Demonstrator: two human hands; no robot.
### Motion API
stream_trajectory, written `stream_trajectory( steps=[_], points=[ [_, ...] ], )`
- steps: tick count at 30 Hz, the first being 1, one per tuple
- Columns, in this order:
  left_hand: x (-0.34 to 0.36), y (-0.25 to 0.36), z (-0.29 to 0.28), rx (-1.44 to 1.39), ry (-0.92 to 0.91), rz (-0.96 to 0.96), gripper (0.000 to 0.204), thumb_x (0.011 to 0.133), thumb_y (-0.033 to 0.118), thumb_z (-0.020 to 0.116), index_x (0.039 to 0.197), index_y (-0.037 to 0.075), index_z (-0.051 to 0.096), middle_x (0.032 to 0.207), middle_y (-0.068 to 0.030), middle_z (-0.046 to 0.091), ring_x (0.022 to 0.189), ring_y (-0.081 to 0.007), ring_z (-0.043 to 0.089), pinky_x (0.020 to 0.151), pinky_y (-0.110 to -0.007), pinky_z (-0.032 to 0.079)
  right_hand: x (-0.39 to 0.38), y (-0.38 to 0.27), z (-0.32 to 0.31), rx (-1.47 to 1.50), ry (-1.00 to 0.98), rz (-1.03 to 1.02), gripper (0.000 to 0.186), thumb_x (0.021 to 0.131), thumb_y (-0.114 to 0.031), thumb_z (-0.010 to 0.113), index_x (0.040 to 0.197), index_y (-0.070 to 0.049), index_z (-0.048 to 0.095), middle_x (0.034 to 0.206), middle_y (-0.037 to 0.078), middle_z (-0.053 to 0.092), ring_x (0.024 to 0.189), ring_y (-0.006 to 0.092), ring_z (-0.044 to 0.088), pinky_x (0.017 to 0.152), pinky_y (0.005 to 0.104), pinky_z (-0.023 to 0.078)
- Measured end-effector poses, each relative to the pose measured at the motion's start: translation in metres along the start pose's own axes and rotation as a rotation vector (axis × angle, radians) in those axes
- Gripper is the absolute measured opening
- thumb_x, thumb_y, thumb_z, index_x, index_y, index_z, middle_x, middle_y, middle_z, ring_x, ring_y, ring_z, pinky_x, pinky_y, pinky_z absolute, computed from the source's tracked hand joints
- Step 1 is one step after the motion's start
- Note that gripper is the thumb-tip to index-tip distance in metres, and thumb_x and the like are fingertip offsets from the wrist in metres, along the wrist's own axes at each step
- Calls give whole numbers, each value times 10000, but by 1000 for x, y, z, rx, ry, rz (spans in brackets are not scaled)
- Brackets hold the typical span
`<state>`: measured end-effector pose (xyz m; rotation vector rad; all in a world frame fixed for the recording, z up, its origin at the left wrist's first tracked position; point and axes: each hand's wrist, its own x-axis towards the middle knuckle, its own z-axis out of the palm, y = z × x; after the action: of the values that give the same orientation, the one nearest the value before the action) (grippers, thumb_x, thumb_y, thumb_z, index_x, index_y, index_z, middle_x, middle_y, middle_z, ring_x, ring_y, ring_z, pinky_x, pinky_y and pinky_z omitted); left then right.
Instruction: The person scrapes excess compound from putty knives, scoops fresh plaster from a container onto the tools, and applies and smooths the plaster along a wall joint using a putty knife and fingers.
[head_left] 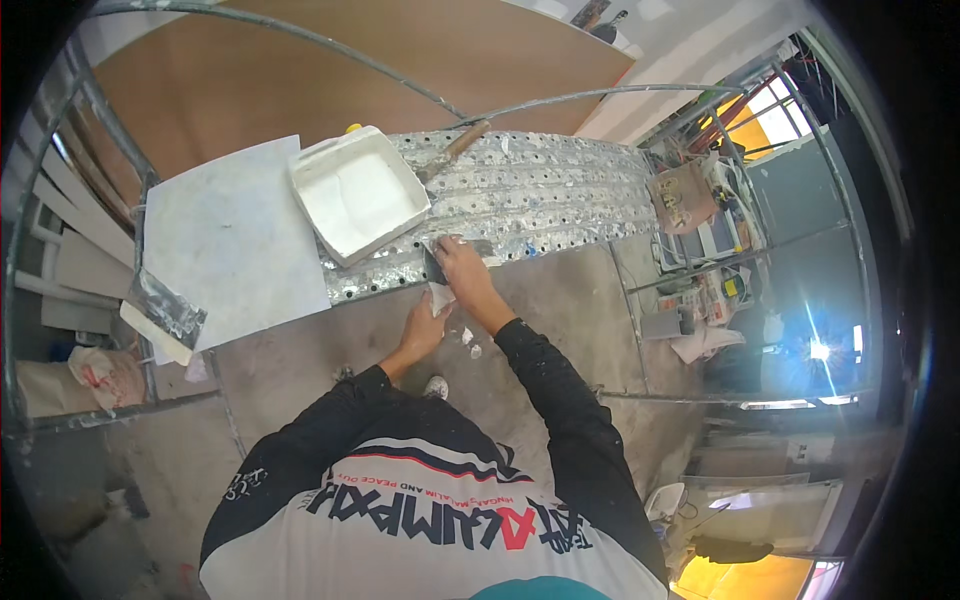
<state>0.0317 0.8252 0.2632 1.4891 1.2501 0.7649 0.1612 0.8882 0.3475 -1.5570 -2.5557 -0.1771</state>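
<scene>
My right hand (pixel 465 268) is closed around a putty knife (pixel 433 264), whose dark blade sticks out to the left of the fingers. Just below it, my left hand (pixel 425 327) pinches a small whitish scrap (pixel 441 297), perhaps paper or cloth, against the lower end of the blade. Both hands are at the near edge of a perforated metal scaffold plank (pixel 560 190) spattered with white. A square white tub (pixel 368 232) of smooth white compound (pixel 355 195) stands on the plank, beyond and left of my hands. Behind it lies a wooden-handled tool (pixel 462 148).
A large pale sheet (pixel 225 245) covers the plank's left end, with a wide smeared blade (pixel 165 312) at its corner. Scaffold tubes (pixel 340 50) frame the plank. A brown bag (pixel 683 197) and cluttered shelves stand to the right. White crumbs (pixel 470 342) show below my hands.
</scene>
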Motion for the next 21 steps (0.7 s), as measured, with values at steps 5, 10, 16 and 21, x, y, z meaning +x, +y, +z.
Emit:
stream_trajectory(
  steps=[5, 10, 16, 21],
  points=[
    [4, -12, -6, 21, -6, 7, 484, 935, 231, 630, 1235, -120, 483, 1047, -334, 652, 1006, -477, 642, 841, -510, 499, -25, -40, 10, -45, -44, 20, 315, 793, -125, 603, 1090, -25, 643, 1141, 156, 574, 1078, 336, 589, 883, 461, 455],
    [-3, 24, -23, -111, -199, -173, 481, 926, 276, 648, 1181, -106, 506, 960, -339, 658, 953, -460, 665, 799, -493, 514, -5, -15, 23, -15, 52, 76, 256, 792, -83, 581, 1023, 3, 650, 1149, 187, 588, 1050, 358, 604, 893, 475, 459],
    [-5, -36, -20, 2, 33, 130, 611, 947, 338, 623, 1319, -119, 463, 1126, -347, 624, 1093, -459, 616, 901, -475, 486, 12, 21, -52, 115, 550, 314, 255, 771, 16, 614, 1021, -3, 660, 1036, 180, 636, 923, 351, 630, 789, 441, 496],
    [-30, 17, -70, -2, -180, 13, 533, 963, 309, 604, 1317, -79, 515, 1279, -327, 553, 1177, -460, 553, 953, -456, 463, -51, 51, -115, 866, 853, 957, 309, 900, -147, 709, 1146, 17, 619, 1106, 132, 656, 969, 226, 661, 798, 367, 538]
  ],
)
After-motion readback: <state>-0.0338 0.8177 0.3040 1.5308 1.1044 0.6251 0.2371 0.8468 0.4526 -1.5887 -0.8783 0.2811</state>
